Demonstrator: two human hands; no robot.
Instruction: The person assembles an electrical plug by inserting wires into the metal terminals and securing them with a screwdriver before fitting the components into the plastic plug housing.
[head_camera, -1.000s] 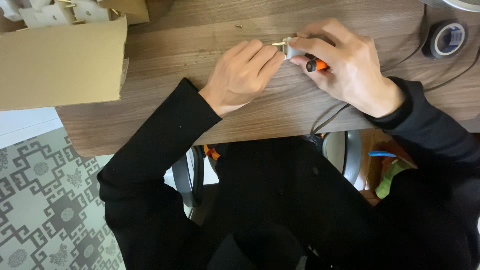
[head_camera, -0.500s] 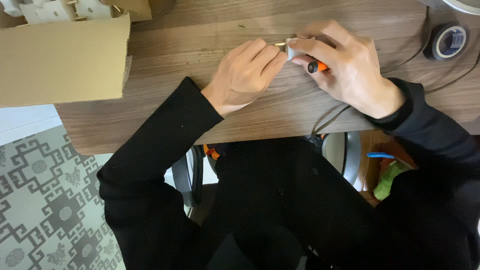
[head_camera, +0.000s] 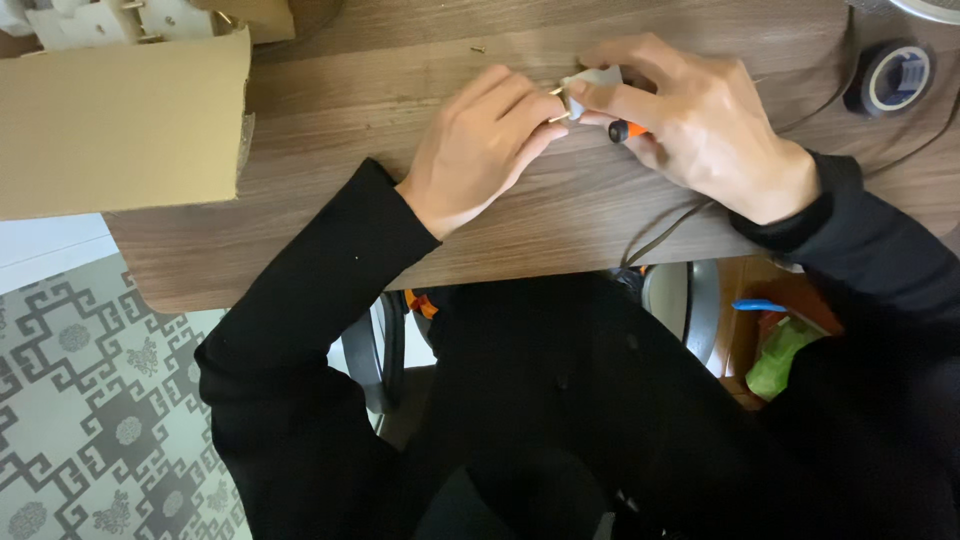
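Note:
My left hand rests on the wooden table, its fingertips pinching the metal pins of a small white plug-like part. My right hand grips that same white part from the right and also holds a small tool with an orange and black handle, mostly hidden under the fingers. Both hands meet at the part near the table's far middle. Black sleeves cover both arms.
An open cardboard box with white parts inside stands at the far left. A roll of black tape lies at the far right. A dark cable runs off the table's near edge. Patterned floor lies below left.
Both hands stay together on the white part; the view has shifted only slightly. No clear movement of the part or tool.

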